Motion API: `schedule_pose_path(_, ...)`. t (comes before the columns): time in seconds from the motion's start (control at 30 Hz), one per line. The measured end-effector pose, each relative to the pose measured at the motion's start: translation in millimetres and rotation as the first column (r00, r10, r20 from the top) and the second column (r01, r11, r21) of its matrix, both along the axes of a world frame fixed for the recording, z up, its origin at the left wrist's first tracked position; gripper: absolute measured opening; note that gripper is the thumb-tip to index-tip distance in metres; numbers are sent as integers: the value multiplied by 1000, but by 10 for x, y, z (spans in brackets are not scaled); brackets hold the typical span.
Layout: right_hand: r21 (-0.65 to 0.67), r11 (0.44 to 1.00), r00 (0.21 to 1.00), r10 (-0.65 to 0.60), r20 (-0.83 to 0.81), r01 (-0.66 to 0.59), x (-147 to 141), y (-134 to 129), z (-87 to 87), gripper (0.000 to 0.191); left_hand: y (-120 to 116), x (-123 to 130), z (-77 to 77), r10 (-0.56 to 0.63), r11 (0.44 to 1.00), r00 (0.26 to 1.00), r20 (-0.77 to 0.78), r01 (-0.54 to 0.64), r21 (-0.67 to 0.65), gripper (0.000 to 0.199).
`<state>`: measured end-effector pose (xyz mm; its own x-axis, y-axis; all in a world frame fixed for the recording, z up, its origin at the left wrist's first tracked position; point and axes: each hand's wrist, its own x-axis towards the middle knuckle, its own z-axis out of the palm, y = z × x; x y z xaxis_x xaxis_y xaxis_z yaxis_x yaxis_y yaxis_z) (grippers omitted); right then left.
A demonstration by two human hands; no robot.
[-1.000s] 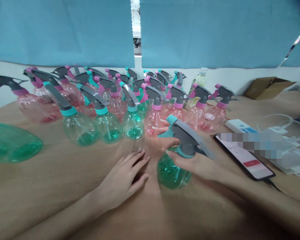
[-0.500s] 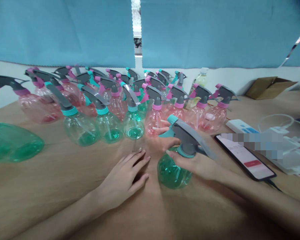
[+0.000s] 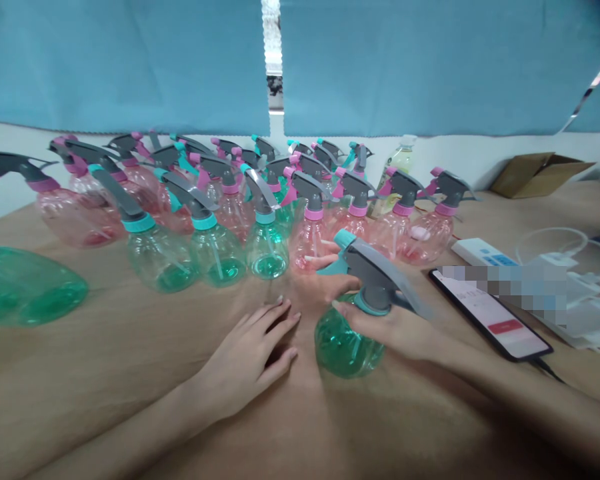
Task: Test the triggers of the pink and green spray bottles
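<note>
My right hand (image 3: 375, 320) is wrapped round the neck of a green spray bottle (image 3: 347, 347) with a teal collar and a grey trigger head. The bottle is upright on the wooden table (image 3: 145, 387), its nozzle pointing to the left and away from me. My left hand (image 3: 253, 350) lies palm down on the wood to the left of that bottle, fingers stretched out, holding nothing. Just beyond my hands stand a clear green-tinted spray bottle (image 3: 269, 250) and a pink spray bottle (image 3: 310, 237), the latter partly hidden by my right fingers.
Several more pink and green spray bottles crowd the back of the table. A green bottle body (image 3: 35, 283) is at the left edge. On the right are a phone (image 3: 480, 307) with a cable, a white power strip (image 3: 485, 253) and a cardboard box (image 3: 535, 175).
</note>
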<state>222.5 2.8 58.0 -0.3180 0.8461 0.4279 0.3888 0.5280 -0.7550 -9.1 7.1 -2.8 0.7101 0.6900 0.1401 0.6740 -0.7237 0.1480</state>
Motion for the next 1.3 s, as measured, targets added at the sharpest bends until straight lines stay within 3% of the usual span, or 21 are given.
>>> schedule_pose_path(0.33, -113, 992, 997, 48, -58, -55, 13, -2, 0, 37, 3, -8, -12, 4, 1000, 1000, 1, -4, -2, 47)
schedule_pose_path(0.6, -91, 990, 991, 100, -92, -109, 25, -13, 86, 35, 9, -17, -14, 1, 1000, 1000, -1, -1, 10, 47)
schedule_pose_path(1.3, -49, 996, 991, 70, -111, -76, 41, -7, -23, 23, 13, -12, 6, -2, 1000, 1000, -14, 2, -1, 46)
